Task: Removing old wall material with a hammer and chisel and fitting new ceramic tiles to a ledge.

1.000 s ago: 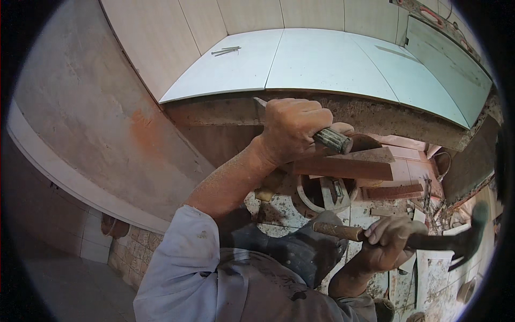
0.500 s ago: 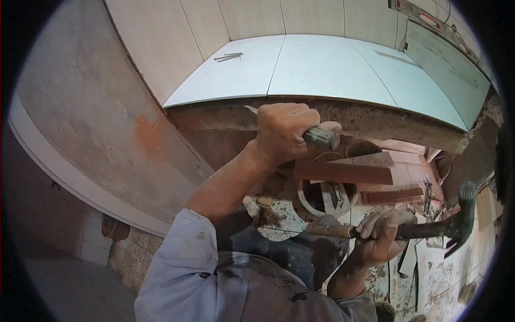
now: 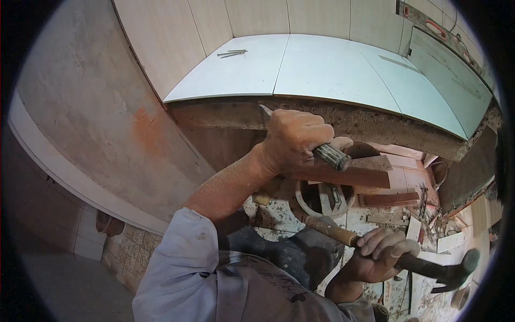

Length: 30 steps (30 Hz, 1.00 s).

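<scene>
Inside the curled fingers of the left hand (image 3: pixel 298 130), clamped round its middle, is a metal chisel (image 3: pixel 333 156); its fluted butt juts out to their right, its narrow tip to their upper left, near the rough concrete edge (image 3: pixel 214 114), though contact there cannot be made out. Below and right of them, the fingers of the right hand (image 3: pixel 382 255) are wrapped round a claw hammer (image 3: pixel 424 265), its tan grip to their left, its head to their right. Just under the left fingers sits a reddish-brown board (image 3: pixel 365 177), then a pale-rimmed bucket (image 3: pixel 302 206). Beyond them, above, lie white tiles (image 3: pixel 332 70) bearing slim nails (image 3: pixel 232 53).
</scene>
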Motion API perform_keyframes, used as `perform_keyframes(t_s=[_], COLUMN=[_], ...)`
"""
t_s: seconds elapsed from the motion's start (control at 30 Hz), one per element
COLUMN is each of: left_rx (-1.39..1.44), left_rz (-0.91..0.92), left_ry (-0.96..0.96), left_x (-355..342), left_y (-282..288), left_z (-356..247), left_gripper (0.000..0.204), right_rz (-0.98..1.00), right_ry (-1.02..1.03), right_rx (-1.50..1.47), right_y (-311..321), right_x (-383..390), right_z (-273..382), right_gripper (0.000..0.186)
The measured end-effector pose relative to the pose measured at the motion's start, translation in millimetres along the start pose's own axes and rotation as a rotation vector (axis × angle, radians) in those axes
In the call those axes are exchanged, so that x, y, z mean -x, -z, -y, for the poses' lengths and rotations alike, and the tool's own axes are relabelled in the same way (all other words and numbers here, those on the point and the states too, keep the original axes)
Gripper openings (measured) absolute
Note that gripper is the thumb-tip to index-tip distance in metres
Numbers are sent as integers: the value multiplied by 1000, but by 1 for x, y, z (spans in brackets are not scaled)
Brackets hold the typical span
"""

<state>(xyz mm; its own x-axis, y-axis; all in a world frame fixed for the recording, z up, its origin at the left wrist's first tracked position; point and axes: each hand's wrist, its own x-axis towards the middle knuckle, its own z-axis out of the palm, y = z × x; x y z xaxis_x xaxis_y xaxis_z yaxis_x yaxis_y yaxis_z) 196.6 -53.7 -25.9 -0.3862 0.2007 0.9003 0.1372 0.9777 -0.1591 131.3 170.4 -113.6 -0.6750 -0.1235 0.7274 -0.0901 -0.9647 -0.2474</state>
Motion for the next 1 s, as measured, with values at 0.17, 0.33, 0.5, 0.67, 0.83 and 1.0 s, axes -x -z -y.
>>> perform_keyframes(t_s=[0.17,0.33,0.5,0.67,0.83,1.0], left_rx=[-30,-38,26,101,99,119], left_rz=[27,43,31,35,24,14], left_ry=[1,-26,-59,-52,-59,-36], left_x=[1,3,3,1,4,2], left_y=[-2,6,15,15,19,17], left_z=[2,5,2,0,2,2], left_gripper=[42,43,40,40,40,39], right_rz=[182,-251,-86,84,-123,396], right_ry=[-707,-257,-52,-182,-29,-137], right_rx=[1015,358,268,446,248,1201], right_y=[-5,1,1,-7,-13,-5], right_x=[20,21,21,25,27,30], right_z=[-9,-10,-15,-11,-10,-19], right_gripper=[11,14,15,16,18,12])
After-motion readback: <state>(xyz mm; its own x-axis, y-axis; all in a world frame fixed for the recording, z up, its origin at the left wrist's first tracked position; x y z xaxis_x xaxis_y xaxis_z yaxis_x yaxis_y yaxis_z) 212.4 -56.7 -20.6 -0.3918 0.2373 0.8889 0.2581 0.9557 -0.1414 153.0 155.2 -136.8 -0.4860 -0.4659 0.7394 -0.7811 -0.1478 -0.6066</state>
